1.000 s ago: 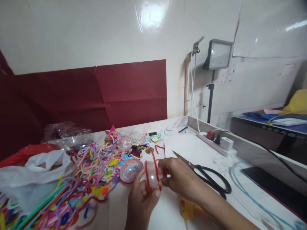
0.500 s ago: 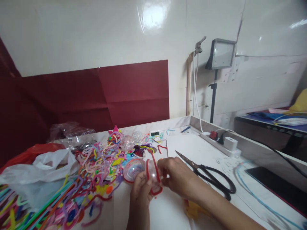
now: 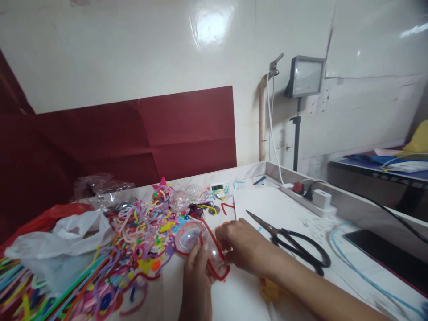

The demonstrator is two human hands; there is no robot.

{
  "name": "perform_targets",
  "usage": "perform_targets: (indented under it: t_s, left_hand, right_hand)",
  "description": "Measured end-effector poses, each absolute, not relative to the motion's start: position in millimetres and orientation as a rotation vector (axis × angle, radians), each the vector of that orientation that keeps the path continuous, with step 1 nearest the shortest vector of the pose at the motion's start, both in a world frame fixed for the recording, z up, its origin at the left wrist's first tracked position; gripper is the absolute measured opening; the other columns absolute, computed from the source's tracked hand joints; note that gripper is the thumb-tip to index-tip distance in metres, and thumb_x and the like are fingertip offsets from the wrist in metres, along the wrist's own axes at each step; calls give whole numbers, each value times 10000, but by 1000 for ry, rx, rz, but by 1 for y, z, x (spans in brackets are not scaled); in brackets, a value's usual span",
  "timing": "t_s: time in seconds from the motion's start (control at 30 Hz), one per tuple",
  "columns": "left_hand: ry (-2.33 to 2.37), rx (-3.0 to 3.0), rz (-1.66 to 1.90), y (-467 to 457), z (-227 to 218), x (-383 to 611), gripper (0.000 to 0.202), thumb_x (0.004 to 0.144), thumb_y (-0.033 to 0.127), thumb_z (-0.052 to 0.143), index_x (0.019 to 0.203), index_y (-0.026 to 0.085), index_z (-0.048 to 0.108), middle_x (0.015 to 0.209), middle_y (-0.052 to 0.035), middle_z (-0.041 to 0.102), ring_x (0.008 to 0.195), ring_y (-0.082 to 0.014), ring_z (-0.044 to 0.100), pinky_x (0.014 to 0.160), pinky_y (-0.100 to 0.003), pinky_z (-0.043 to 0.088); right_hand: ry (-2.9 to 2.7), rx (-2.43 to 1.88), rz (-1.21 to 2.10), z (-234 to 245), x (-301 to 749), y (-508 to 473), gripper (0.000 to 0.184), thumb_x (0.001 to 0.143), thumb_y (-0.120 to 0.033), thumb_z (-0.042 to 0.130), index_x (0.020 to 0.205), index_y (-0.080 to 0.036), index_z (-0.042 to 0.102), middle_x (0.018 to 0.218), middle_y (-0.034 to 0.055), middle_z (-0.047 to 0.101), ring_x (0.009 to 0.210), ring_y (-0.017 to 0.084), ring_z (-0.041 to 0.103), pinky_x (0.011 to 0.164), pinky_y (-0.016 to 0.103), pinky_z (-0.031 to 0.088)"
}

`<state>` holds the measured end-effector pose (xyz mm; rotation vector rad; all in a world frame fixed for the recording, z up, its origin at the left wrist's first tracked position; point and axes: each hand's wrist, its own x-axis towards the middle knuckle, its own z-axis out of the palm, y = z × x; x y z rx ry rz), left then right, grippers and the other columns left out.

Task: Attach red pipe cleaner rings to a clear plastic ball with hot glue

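My left hand (image 3: 198,266) grips a clear plastic half-ball (image 3: 214,255) by its near side, thumb on top. A red pipe cleaner (image 3: 211,235) runs round the half-ball's rim, and one loose end sticks out away from me. At the right edge, my right hand (image 3: 241,244) is closed with its fingertips pinched against the red pipe cleaner; the exact contact is partly hidden. Just behind my left hand lies another clear half-ball (image 3: 187,238) with coloured rings showing through. Open-bladed or not, the black-handled scissors (image 3: 284,234) lie right of my right hand.
Pipe cleaners and pompoms (image 3: 140,236) are heaped at left beside a white plastic bag (image 3: 63,243). Two clear balls (image 3: 179,201) stand behind. A yellow object (image 3: 269,290) lies partly under my right forearm. A power strip (image 3: 307,203) and phone (image 3: 388,254) are at right.
The half-ball with the red pipe cleaner has tilted, its top leaning left and its lower end swinging right. Both hands keep their hold, and my left thumb has moved up.
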<state>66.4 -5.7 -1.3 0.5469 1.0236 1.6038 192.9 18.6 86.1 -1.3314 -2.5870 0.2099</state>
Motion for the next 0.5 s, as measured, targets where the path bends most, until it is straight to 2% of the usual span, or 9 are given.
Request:
perform_targets:
  t_s: [0.13, 0.27, 0.4, 0.5]
  left_hand:
    - [1006, 699, 1575, -8, -3, 66, 340, 614, 347, 831, 841, 167, 654, 554, 47, 627, 468, -112, 591, 485, -215, 508]
    - [1067, 719, 1614, -9, -3, 67, 432, 534, 302, 878, 861, 138, 648, 630, 11, 690, 519, -135, 635, 517, -234, 518]
    - [1055, 771, 1594, -11, 1, 65, 429, 587, 277, 850, 935, 128, 649, 714, -21, 723, 614, -162, 674, 541, -231, 519]
    - [1050, 779, 1588, -11, 1, 64, 380, 612, 259, 831, 921, 131, 650, 711, -20, 720, 629, -175, 683, 552, -241, 523]
  right_hand:
    - [-2662, -1304, 136, 90, 188, 19, 36, 744, -170, 705, 765, -199, 699, 808, 42, 755, 784, 230, 687, 650, 286, 352]
    - [-2718, -1296, 60, 94, 183, 18, 42, 754, -173, 689, 787, -185, 712, 815, 89, 753, 824, 272, 691, 659, 316, 361]
    - [-2734, -1298, 58, 97, 179, 17, 31, 763, -187, 694, 785, -186, 715, 804, 92, 753, 822, 277, 693, 668, 326, 372]
    - [-2695, -1298, 82, 94, 179, 18, 23, 754, -193, 707, 766, -174, 711, 799, 109, 750, 815, 290, 691, 675, 336, 372]
